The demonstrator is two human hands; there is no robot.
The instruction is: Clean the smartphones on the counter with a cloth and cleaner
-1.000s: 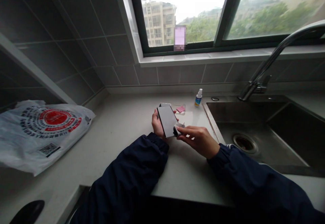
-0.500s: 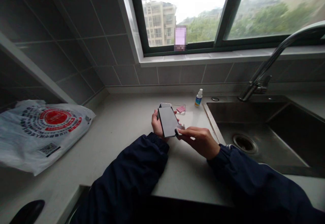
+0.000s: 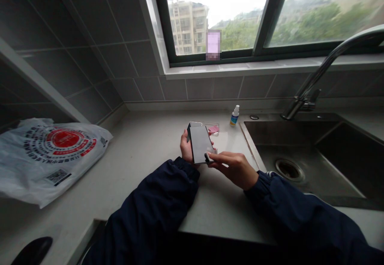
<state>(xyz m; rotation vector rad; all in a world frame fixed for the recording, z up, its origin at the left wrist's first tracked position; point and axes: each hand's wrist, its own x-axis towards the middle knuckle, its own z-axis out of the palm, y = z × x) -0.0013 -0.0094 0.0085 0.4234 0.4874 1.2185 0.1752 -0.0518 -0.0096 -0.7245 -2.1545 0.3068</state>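
A smartphone [image 3: 200, 144] rests tilted in my left hand [image 3: 185, 149], its pale reflecting screen facing up. The fingers of that hand wrap round the phone's edges. Between thumb and fingers, my right hand [image 3: 237, 168] pinches a small cloth [image 3: 209, 158], dark on one side and light on the other, at the lower right corner of the screen. Behind the phone, a clear phone case [image 3: 218, 125] lies on the counter with a pink piece [image 3: 213, 129] at it. A small spray bottle [image 3: 234, 117] with a blue and yellow label stands to the right.
The white counter [image 3: 144, 149] runs up to a tiled wall below a window. At the right is a steel sink [image 3: 303, 153] with a tall faucet [image 3: 312, 77]. A printed white plastic bag [image 3: 66, 149] lies at the left, and a dark rounded object [image 3: 33, 252] sits at bottom left.
The phone has shifted slightly to the right in my left hand. My right hand has moved the cloth a little to the left and down over the screen's lower corner.
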